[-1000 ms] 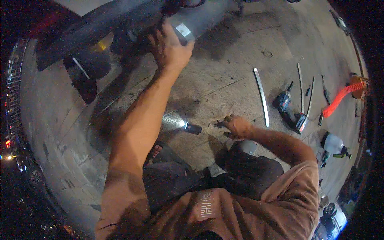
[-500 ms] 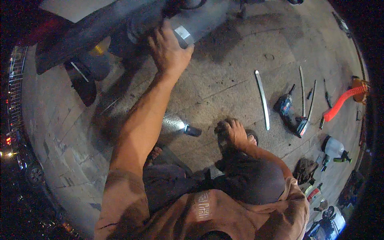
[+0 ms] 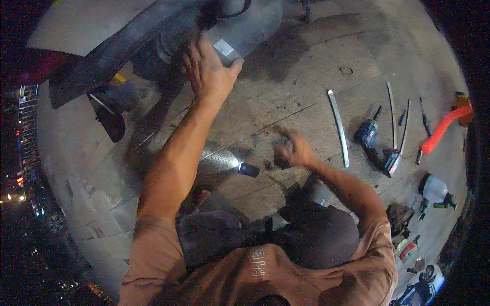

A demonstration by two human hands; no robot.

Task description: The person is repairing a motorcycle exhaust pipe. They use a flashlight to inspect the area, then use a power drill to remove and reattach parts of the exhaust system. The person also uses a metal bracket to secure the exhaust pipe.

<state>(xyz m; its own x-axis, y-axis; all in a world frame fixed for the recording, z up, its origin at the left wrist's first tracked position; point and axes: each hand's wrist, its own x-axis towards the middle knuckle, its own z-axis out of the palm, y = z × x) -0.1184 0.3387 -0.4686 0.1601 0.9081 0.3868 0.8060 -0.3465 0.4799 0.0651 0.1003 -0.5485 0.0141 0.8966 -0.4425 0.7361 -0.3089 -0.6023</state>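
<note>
My left hand (image 3: 210,76) reaches far forward with fingers and thumb spread against a smooth grey housing (image 3: 255,35) below a vehicle's edge. A pale rectangular label (image 3: 223,47) shows on the housing between thumb and fingers. My right hand (image 3: 298,152) is above the ground in front of my right knee. Its fingers are smeared by motion, and dark shapes beside it are too blurred to make out. Between my arms a small dark flashlight (image 3: 249,169) lies on the paving, its lit end casting a bright patch to the left.
To the right lie a flat metal strip (image 3: 338,127), a blue-and-black cordless power tool (image 3: 368,133), thin rods (image 3: 392,112) and an orange coiled hose (image 3: 445,130). A pump spray bottle (image 3: 435,188) lies farther right. The vehicle's dark lower edge (image 3: 97,66) spans the upper left.
My right hand has lifted off my right foot and moved forward. My left hand stays at the grey housing, shifted slightly in the picture. The view has tilted a little.
</note>
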